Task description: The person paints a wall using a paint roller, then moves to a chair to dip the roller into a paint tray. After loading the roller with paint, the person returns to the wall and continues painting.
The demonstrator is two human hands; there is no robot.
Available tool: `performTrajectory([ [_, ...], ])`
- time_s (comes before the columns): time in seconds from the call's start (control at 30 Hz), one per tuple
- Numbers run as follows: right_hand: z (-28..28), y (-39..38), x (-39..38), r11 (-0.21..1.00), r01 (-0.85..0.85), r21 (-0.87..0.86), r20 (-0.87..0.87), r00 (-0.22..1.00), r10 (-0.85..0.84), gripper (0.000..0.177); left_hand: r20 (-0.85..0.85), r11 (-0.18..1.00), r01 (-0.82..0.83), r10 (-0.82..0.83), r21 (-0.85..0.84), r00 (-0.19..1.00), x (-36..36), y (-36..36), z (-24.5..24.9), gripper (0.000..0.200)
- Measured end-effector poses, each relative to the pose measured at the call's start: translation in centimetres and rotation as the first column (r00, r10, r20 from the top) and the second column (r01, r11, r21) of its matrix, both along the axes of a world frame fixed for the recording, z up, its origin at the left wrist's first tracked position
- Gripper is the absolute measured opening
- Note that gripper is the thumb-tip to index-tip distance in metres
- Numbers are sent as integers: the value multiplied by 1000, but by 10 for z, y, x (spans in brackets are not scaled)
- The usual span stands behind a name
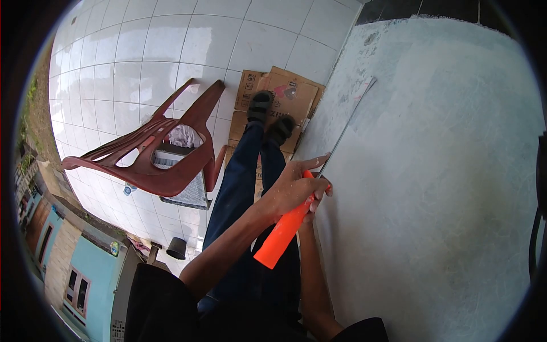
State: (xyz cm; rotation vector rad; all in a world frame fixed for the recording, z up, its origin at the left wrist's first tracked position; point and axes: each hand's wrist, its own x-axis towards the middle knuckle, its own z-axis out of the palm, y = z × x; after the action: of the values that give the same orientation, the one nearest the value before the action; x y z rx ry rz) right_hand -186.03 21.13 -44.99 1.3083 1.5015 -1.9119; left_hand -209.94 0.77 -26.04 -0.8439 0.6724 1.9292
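Note:
My left hand [293,188] is closed around the upper part of a long tool with a bright orange handle [280,239], its index finger stretched along the tool. From the handle a thin metal blade [346,126], seen nearly edge-on, runs up and right, its far tip overlapping the pale wall. My right hand [309,216] is right behind the left at the handle, mostly hidden, so I cannot tell what its fingers hold. White specks dot my left hand.
A grey-white smeared wall [433,171] fills the right side. Flattened cardboard [302,85] lies under my feet on white tiles [211,40]. At left stand a dark red plastic chair [188,171] with things beneath it and a black bucket [177,248]. Outside is a turquoise house [99,271].

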Motion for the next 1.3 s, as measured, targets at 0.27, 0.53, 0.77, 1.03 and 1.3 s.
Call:
performTrajectory([
  [0.27, 43, -23, -61, 947, -228, 228, 401, 908, 122, 21, -47, 992, -110, 107, -63, 993, -67, 39, -118, 74],
  [0.53, 67, -18, -125, 228, -770, 596, 417, 540, 731, 16, -46, 992, -65, 61, -105, 997, -20, 35, -72, 75],
  [0.77, 51, -11, -195, -50, -752, 657, 523, 407, 749, 20, -28, 997, -11, 8, -80, 1000, -1, 9, -20, 78],
  [1.03, 12, -12, -241, -147, -792, 592, 574, 287, 766, 22, -49, 994, -4, -1, -107, 999, -49, 28, -90, 64],
  [1.3, 1, -11, -212, -105, -827, 552, 576, 288, 765, 22, -32, 999, 38, -39, -37, 999, 0, -11, 12, 73],
])
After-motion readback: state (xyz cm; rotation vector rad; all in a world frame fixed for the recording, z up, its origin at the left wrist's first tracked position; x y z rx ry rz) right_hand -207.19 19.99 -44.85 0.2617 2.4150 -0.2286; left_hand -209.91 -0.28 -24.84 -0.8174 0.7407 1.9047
